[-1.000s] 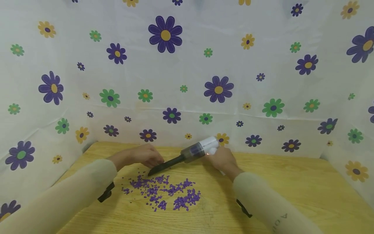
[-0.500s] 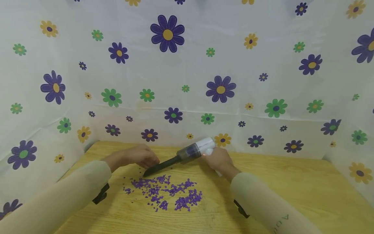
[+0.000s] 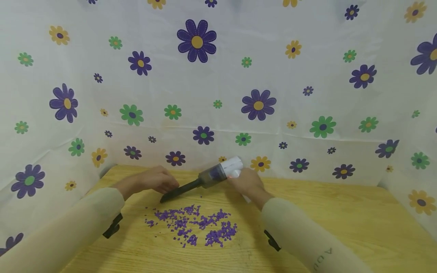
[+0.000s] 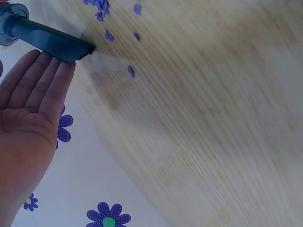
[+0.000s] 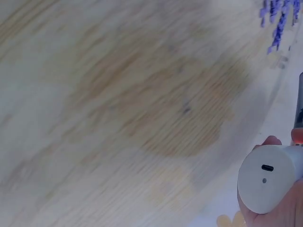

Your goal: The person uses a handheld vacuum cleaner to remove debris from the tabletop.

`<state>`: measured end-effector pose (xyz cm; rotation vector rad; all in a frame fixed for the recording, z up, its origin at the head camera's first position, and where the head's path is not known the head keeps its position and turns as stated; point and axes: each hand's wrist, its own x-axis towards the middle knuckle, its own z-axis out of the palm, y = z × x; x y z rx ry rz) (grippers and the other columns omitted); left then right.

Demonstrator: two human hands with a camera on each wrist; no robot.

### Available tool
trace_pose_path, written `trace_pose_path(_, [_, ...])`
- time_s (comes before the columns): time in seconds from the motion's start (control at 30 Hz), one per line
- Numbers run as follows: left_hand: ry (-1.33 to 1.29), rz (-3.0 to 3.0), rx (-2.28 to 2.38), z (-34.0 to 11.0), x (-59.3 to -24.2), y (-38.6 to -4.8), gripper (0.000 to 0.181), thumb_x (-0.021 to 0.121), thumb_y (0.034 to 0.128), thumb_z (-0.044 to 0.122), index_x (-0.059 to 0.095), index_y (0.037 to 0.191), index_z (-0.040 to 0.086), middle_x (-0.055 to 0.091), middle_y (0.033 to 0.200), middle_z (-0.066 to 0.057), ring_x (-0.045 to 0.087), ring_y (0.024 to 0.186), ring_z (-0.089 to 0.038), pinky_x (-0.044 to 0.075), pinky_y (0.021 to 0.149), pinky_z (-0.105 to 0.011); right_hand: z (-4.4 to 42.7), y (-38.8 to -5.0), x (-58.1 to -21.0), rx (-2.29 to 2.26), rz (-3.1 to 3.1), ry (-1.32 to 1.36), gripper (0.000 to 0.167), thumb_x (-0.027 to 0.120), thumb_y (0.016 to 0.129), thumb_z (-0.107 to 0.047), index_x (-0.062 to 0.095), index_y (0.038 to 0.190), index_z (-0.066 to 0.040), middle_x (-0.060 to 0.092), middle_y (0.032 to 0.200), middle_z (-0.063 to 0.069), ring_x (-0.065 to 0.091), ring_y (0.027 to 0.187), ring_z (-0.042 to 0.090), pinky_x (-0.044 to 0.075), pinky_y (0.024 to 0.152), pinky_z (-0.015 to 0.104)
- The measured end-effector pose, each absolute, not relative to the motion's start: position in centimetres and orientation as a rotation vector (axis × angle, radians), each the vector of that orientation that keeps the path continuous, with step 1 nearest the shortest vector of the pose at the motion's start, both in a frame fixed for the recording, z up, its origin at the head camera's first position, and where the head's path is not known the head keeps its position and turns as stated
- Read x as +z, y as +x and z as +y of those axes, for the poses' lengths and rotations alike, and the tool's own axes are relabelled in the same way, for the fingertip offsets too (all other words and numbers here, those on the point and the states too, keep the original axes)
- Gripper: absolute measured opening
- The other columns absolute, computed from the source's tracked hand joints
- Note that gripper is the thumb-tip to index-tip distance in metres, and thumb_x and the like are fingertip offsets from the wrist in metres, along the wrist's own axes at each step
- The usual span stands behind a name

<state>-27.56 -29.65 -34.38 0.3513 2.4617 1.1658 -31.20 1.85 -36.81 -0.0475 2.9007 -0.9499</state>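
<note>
A handheld vacuum cleaner (image 3: pixel 213 175) with a white body, a see-through dust cup and a long dark nozzle (image 4: pixel 54 41) slants down to the left over the table. My right hand (image 3: pixel 248 183) grips its white handle; in the right wrist view the round handle end (image 5: pixel 266 178) shows a small port. The fingers of my left hand (image 4: pixel 35 106) lie straight and touch the nozzle near its tip. Purple paper bits (image 3: pixel 198 223) are scattered on the wood in front of the nozzle, with a few loose ones near its mouth.
The wooden table (image 3: pixel 307 216) reaches back to a white sheet with printed flowers (image 3: pixel 218 76), which hangs behind it and on both sides. Dark straps (image 3: pixel 113 226) sit under both sleeves.
The vacuum cleaner has moved left in my right hand, its nozzle tip sliding past the back left of the purple bits. My left hand has shifted left along with it.
</note>
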Motion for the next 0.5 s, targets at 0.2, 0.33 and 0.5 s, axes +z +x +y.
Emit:
trace_pose_path(0.2, [0.347,2.483,1.141,-30.5,-34.5,-27.5,0.04,0.054,0.0982,0.021,0.065,0.122,-0.009,0.066,0.126,-0.026,0.065,0.116,-0.038,0.056,0.096,-0.043,1.2,-30.7,-36.5,-1.009,2.873,-0.063,0.047,0.071,0.085,-0.039,0.061,0.11,0.0,0.063,0.086,0.011,0.062,0.07,0.021,0.052,0.056,0.028])
trace_pose_path(0.33, [0.354,2.473,1.141,-31.1,-34.6,-27.2,0.042,0.053,0.0974,0.02,0.063,0.124,-0.011,0.064,0.128,-0.027,0.064,0.118,-0.04,0.056,0.097,-0.044,0.8,-30.5,-36.6,-1.011,2.868,-0.092,0.046,0.072,0.085,-0.039,0.061,0.109,-0.001,0.063,0.085,0.01,0.061,0.07,0.021,0.051,0.057,0.028])
trace_pose_path(0.5, [0.341,2.471,1.141,-31.8,-34.5,-26.8,0.04,0.052,0.0966,0.02,0.066,0.122,-0.009,0.066,0.127,-0.024,0.066,0.115,-0.036,0.057,0.096,-0.044,0.3,-30.2,-36.1,-1.005,2.885,-0.155,0.049,0.074,0.083,-0.039,0.061,0.109,0.0,0.063,0.087,0.011,0.061,0.071,0.022,0.052,0.058,0.03])
